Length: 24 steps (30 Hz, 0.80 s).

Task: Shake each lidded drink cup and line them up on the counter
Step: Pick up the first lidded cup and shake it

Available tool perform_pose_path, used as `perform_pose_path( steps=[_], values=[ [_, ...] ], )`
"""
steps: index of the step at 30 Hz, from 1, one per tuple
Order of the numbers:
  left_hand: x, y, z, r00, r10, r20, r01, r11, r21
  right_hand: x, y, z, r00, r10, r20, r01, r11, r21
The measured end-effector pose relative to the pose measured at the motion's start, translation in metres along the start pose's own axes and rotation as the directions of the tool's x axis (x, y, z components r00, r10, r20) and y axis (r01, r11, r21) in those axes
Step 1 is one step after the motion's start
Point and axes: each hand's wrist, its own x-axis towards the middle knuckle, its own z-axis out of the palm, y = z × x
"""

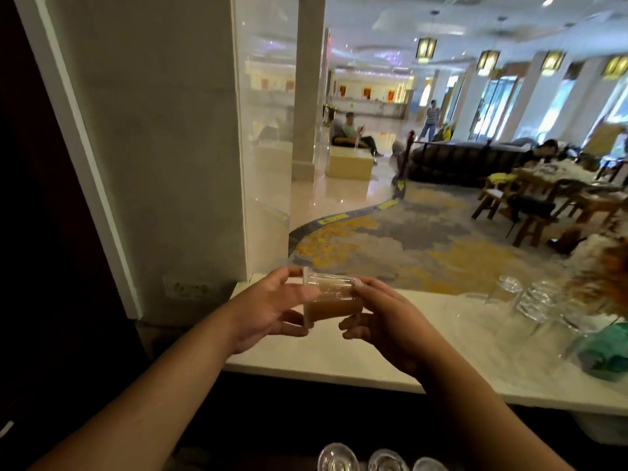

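White and smooth, the table point(390, 351) runs under a glass pane that looks onto a large hall with sofas and chairs. Above the left part of the table, clear of its surface, the lidded cup point(331, 300) lies on its side between two hands. The left hand point(268, 309) covers the lid end with its palm, and its fingers curl around above and below. The right hand point(380, 321) presses on the bottom end, thumb on top. So the grip of both hands is pressed on the cup, one at each end. I judge this hold is for shaking: a palm against the lid keeps it from coming off, and the brown drink, filling only the lower half of the lying cup, can move from side to side.

Left of the cup, a wall and a pale frame stand close, so there is little room on that side. Right of the cup, the table is bare for some way, then come upturned glasses point(530, 300) and a green cloth point(608, 355), near the blurred edge. Below the cup, toward the person, the table's front edge is near, and some more glasses point(384, 460) stand lower. The bare part beside the cup seems the best place to begin the line.
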Motion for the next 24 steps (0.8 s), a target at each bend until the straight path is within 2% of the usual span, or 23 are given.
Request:
perform_pose_path(
  steps=[2,5,8,10,13,16,20,24],
  values=[
    [0.0,0.01,0.003,0.997,0.057,0.053,-0.06,0.997,0.048,-0.003,-0.013,-0.006,0.999,0.027,-0.018,-0.027,1.0,-0.007],
    [0.0,0.02,0.011,0.995,0.024,0.093,-0.027,0.999,0.031,-0.008,-0.022,-0.014,0.999,-0.01,0.034,0.01,1.0,-0.009],
    [0.002,0.027,0.024,0.999,-0.024,0.033,0.021,0.997,0.075,-0.01,-0.023,-0.018,0.997,-0.07,0.013,0.07,0.997,0.026],
    [0.006,0.026,0.027,1.0,0.006,0.021,-0.008,0.996,0.089,-0.011,-0.021,-0.019,0.998,-0.06,-0.011,0.061,0.997,0.039],
    [0.01,0.021,0.026,0.993,0.078,0.083,-0.083,0.995,0.054,-0.013,-0.022,-0.022,0.999,0.013,-0.051,-0.01,0.998,0.058],
    [0.012,0.018,0.027,0.987,0.102,0.128,-0.105,0.994,0.009,-0.015,-0.024,-0.027,1.0,0.007,-0.027,-0.004,0.997,0.083],
    [0.012,0.023,0.036,0.999,0.02,0.032,-0.02,1.0,0.012,-0.016,-0.025,-0.028,0.998,-0.068,0.001,0.067,0.994,0.091],
    [0.013,0.022,0.037,0.996,0.085,0.009,-0.085,0.996,-0.027,-0.017,-0.024,-0.023,1.0,-0.022,-0.018,0.023,0.994,0.109]
  ],
)
